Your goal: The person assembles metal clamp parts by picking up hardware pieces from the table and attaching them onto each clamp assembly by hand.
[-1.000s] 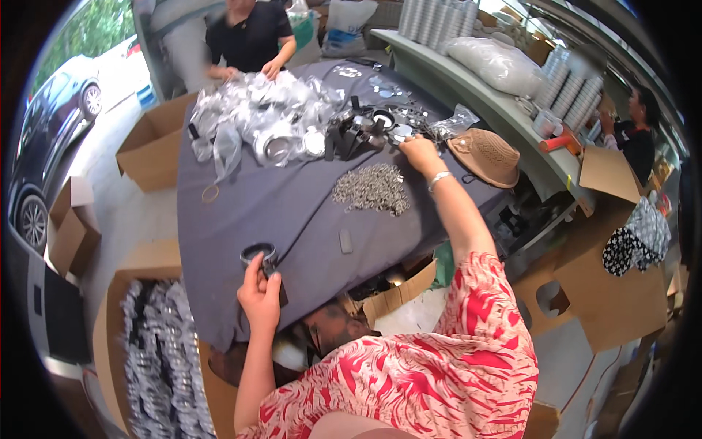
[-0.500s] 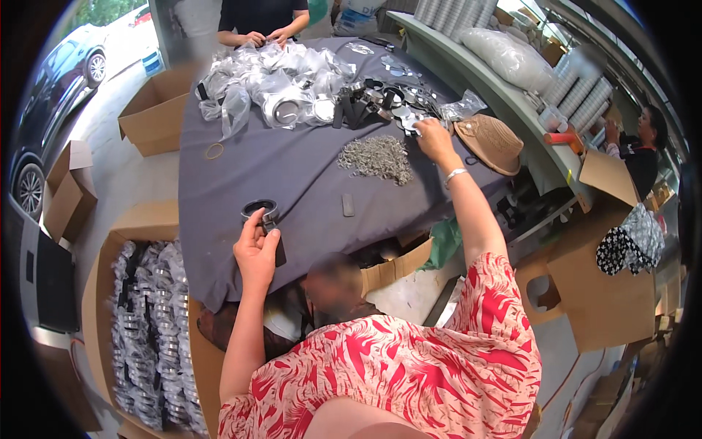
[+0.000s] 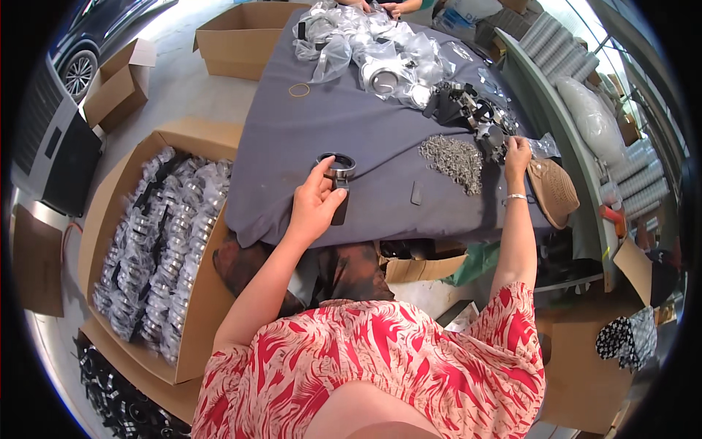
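Near the front-left of the cloth-covered table, my left hand [image 3: 313, 205] is closed on a shiny round metal ring with a black handle [image 3: 341, 170]. The index finger lies over its rim, and the thumb presses by the handle. My right hand [image 3: 517, 155] reaches to the right side, fingers pinched together at the edge of a pile of black and metal parts [image 3: 475, 110]; what they hold is too small to tell. A heap of small metal pieces [image 3: 452, 162] lies between my hands, with a small dark flat bar [image 3: 416, 193] in front of it.
Plastic-bagged metal parts [image 3: 365, 55] cover the table's far side, by another person's hands [image 3: 393, 9]. A brown hat [image 3: 552, 192] sits at the right edge. An open carton [image 3: 212, 293] of wrapped parts stands at left. A yellow band [image 3: 299, 90] lies on the cloth [image 3: 274, 146].
The view has turned, shifting the table rightward in the picture. My left hand keeps its hold on the metal ring. My right hand stays at the parts pile, its fingers now pinched nearer the hat.
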`<state>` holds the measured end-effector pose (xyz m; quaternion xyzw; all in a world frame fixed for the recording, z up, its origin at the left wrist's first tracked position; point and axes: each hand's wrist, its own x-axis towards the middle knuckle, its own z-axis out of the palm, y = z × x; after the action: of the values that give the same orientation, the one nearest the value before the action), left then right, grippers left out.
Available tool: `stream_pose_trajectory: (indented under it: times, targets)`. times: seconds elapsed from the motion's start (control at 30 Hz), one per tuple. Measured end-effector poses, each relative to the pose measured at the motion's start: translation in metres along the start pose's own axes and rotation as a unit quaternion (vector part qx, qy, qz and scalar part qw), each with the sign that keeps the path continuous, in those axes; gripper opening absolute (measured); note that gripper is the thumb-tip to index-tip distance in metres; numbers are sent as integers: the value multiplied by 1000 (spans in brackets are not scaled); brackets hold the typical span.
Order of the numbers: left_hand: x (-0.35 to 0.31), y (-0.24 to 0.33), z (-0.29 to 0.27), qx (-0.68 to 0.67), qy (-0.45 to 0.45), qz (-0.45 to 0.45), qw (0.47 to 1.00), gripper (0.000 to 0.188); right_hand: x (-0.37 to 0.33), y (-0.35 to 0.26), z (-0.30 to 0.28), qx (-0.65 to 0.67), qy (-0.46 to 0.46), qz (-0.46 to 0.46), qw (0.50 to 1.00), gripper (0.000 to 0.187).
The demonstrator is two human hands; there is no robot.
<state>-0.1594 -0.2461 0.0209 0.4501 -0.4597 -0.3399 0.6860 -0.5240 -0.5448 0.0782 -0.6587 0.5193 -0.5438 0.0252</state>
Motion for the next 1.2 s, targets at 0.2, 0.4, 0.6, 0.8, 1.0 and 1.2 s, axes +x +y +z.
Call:
stream_pose_trajectory:
  times: [0.2,0.4,0.6,0.8,1.0,1.2]
  targets:
    - [1,6,2,2,19,-53,998,50,-7,-32,-5,240,3,195,951,9]
    - [5,11,2,11,-4,-34,999,49,-66,-157,7,319,-149,54,935,9]
    - [4,14,0,4,-8,-65,998,69,-151,-246,59,163,-223,-246,929,10]
    - [3,15,4,27,-3,-60,998,72,-181,-249,92,168,-242,-360,885,14]
    - [3,3,-1,81,-1,-27,996,64,-187,-247,86,151,-301,-357,871,20]
    - [3,9,0,83,4,-27,996,53,-189,-251,85,166,-261,-402,862,14]
